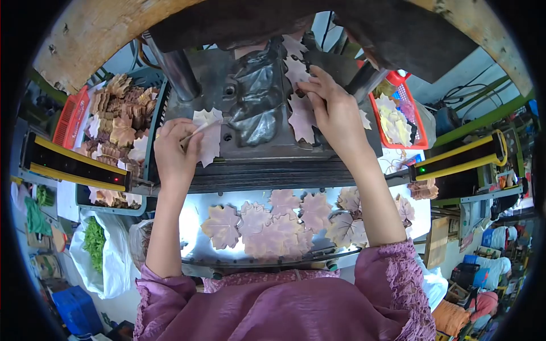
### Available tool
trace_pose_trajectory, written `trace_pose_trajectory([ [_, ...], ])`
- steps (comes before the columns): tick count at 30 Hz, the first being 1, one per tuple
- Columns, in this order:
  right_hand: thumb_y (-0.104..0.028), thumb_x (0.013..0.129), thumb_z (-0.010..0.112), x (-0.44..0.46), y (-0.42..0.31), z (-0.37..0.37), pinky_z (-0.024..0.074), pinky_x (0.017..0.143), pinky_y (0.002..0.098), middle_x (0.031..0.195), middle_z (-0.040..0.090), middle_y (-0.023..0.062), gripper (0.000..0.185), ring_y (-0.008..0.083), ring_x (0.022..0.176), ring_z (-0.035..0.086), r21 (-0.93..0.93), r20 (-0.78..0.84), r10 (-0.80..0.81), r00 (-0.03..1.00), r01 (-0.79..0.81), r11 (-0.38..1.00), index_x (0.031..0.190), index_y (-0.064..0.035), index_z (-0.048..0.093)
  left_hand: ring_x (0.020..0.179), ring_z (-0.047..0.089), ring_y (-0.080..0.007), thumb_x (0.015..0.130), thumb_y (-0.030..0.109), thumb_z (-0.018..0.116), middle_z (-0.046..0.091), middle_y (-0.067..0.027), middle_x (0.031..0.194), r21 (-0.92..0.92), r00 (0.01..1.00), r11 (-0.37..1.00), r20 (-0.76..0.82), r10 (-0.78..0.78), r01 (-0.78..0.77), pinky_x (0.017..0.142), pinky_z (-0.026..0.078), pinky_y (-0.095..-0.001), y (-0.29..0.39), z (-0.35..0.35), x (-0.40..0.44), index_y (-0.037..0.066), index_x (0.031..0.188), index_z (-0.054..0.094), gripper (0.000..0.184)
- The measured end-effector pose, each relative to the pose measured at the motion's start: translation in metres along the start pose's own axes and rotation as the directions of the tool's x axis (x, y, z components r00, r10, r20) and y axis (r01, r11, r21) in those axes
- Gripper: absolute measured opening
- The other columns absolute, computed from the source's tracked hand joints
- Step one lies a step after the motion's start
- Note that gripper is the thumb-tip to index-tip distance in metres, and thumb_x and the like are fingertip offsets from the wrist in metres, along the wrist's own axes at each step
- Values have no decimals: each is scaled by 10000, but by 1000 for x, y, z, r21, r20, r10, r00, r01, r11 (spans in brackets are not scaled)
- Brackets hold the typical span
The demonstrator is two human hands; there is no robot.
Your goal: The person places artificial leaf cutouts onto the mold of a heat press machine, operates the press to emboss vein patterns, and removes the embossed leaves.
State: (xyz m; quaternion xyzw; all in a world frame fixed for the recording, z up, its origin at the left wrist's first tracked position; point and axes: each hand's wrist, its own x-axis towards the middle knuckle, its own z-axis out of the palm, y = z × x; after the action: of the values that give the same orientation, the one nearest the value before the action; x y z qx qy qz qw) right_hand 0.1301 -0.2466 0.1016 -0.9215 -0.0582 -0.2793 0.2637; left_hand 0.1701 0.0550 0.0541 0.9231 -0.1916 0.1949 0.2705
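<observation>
Between the thumb and fingers of my left hand is a pale pink artificial maple leaf, its upper edge folded over, at the left side of the press bed. My right hand reaches over the right side of a dark metal leaf mold, fingers stretched out and resting at the edge of a row of pale leaves. The nearest leaf of that row lies along the mold's right side. The mold shows raised, shiny leaf shapes, and its far end is partly hidden under the press's dark upper plate.
Several pinkish leaves lie on the shiny tray before me. A green crate of stacked brown leaves stands left, a red basket of yellowish leaves right. Steel posts flank the mold; yellow-black sensor bars stick out either side.
</observation>
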Motion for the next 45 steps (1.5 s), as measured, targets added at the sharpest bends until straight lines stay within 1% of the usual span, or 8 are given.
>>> trace_pose_trajectory([
  [4, 38, 889, 603, -17, -16, -24, 516, 878, 321, 1155, 733, 92, 407, 246, 1075, 680, 30, -47, 53, 997, -52, 998, 1294, 5, 585, 876, 631, -194, 855, 17, 698, 686, -112, 1010, -614, 968, 756, 64, -241, 228, 790, 511, -299, 16, -34, -15, -19, 1135, 616, 294],
  [15, -87, 846, 728, -19, -59, -35, 492, 869, 296, 1255, 657, 120, 237, 231, 1074, 628, 141, -24, -99, 995, 101, 985, 1065, 2, 719, 874, 675, -153, 843, -10, 714, 701, -124, 1057, -822, 959, 496, 216, -182, 279, 707, 527, -223, 73, -47, 14, 10, 1211, 586, 390],
  [22, -181, 828, 794, 25, -36, -8, 457, 749, 291, 1048, 650, 104, 269, 170, 894, 558, 433, 205, 31, 978, -119, 893, 933, 53, 715, 798, 648, -236, 809, 54, 740, 674, -85, 915, -416, 986, 909, -156, -66, -5, 715, 512, -324, 5, -2, 31, 26, 1129, 629, 340],
  [24, -288, 814, 810, 51, -18, -2, 475, 713, 278, 1181, 670, 99, 361, 204, 799, 583, 278, 218, 131, 967, -190, 941, 920, 43, 715, 766, 627, -264, 796, 77, 746, 653, -75, 855, 38, 978, 998, -200, 57, -51, 722, 501, -360, -28, 11, 11, 34, 1093, 640, 318],
  [27, -504, 843, 719, 116, 17, 18, 465, 756, 304, 1018, 647, 62, 538, 161, 835, 568, 56, 356, 243, 902, -280, 958, 1026, 2, 714, 751, 603, -286, 788, 83, 747, 627, -75, 822, 22, 994, 999, -105, -27, 30, 730, 490, -385, -26, 14, 13, 46, 1058, 647, 290],
  [30, -607, 830, 661, 172, 99, 83, 467, 799, 292, 1039, 659, 48, 633, 144, 866, 572, 805, 235, 20, 972, -206, 557, 1102, -37, 700, 736, 579, -308, 780, 90, 749, 602, -75, 788, 4, 994, 994, -28, -106, 107, 739, 478, -410, -21, 15, 19, 57, 1023, 655, 262],
  [37, -397, 833, 752, 188, 88, 69, 458, 873, 295, 1103, 647, 46, 415, 183, 1004, 600, 303, 204, -176, 963, 109, 947, 1076, -62, 718, 664, 524, -191, 815, 50, 708, 598, -46, 774, -422, 981, 896, -69, -182, 137, 643, 432, -316, -16, -12, 16, 31, 871, 665, 73],
  [45, -359, 862, 751, 177, 54, 79, 445, 890, 286, 1183, 641, 42, 342, 179, 1060, 599, -159, 295, -162, 942, 215, 964, 1065, -84, 734, 522, 455, -148, 828, 29, 682, 606, -51, 672, -666, 972, 743, -132, -197, 60, 518, 366, -278, 0, -5, 30, -16, 826, 677, 45],
])
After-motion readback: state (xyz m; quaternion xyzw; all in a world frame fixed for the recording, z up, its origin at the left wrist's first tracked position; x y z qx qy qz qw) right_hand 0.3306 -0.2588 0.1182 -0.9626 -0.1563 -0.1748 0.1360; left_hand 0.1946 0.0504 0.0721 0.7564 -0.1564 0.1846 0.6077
